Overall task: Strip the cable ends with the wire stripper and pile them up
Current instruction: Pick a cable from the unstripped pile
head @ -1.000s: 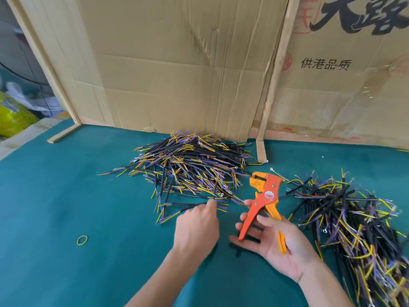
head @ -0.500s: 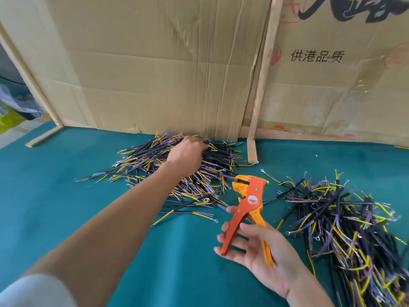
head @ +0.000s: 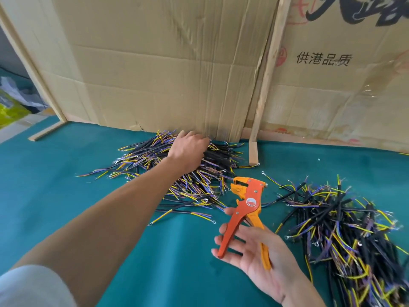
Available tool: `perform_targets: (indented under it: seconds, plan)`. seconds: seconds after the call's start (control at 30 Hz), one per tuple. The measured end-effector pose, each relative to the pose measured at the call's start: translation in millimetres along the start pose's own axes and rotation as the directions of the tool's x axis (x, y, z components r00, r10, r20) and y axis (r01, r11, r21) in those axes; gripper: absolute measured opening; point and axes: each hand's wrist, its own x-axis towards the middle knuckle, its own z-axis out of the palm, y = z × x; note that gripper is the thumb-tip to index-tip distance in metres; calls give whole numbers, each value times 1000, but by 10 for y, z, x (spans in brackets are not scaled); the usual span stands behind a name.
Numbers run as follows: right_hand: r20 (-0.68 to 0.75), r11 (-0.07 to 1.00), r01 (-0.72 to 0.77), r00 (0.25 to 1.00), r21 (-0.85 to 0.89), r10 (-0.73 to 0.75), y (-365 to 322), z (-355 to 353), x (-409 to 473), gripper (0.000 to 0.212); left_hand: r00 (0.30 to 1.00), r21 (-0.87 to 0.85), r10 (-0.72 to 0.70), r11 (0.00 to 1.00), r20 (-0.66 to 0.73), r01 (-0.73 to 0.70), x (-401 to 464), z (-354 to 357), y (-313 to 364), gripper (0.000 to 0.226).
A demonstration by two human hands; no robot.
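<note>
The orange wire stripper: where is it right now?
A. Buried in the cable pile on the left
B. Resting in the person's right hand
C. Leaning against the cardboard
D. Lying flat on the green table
B. The wire stripper rests in the right hand, handles across the fingers and palm, while the left hand reaches onto the far cable pile.
</note>
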Motion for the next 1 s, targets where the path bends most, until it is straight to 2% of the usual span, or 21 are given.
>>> perform_targets:
  seconds: [0.1, 0.17, 0.23, 0.37, 0.43, 0.5, 0.57, 0.63, 0.73, 0.87, 1.0]
  plan:
    - [-11, 1000, 5, 1000, 12, -5, 2, 1, -11, 60, 992, -217, -90, 974, -88, 69, -91, -128, 7, 12]
    - [-15, 1000, 15, 1000, 22, -15, 2, 2, -18, 59, 967, -342, -152, 936, -203, 76, -287, -172, 59, 8]
    - [-22, 999, 25, 999, 25, -24, 9, 7, -24, 60, 938, -449, -254, 884, -234, 127, -527, -168, 100, 4]
    - [-44, 998, 37, 998, 42, -35, 28, -17, -4, 62, 869, -708, -485, 647, -95, 283, -922, -149, 260, 3]
    - [-41, 999, 36, 999, 37, -35, 36, -52, 6, 64, 818, -822, -567, 508, -95, 256, -1145, -173, 450, 3]
    - [-37, 999, 33, 999, 40, -31, 39, -71, 14, 65, 778, -899, -621, 387, -91, 204, -1375, -200, 682, 14]
    - [-42, 997, 35, 999, 62, -32, 34, -100, 23, 68, 747, -936, -663, 297, -59, 190, -1573, -172, 883, 27]
    - [-49, 994, 49, 998, 97, -45, 14, -122, 21, 70, 721, -950, -693, 217, 12, 224, -1737, -93, 1044, 28]
    - [-24, 977, 113, 994, 180, -110, -23, -135, -4, 64, 745, -928, -664, 235, 64, 290, -1963, 4, 1193, 22]
    - [-41, 961, 170, 985, 220, -165, -62, -193, -25, 54, 783, -929, -620, 258, 53, 267, -2067, 44, 1145, 30]
    - [-51, 966, 186, 982, 179, -180, -48, -254, -4, 62, 842, -909, -539, 350, 2, 226, -2070, 49, 1160, 31]
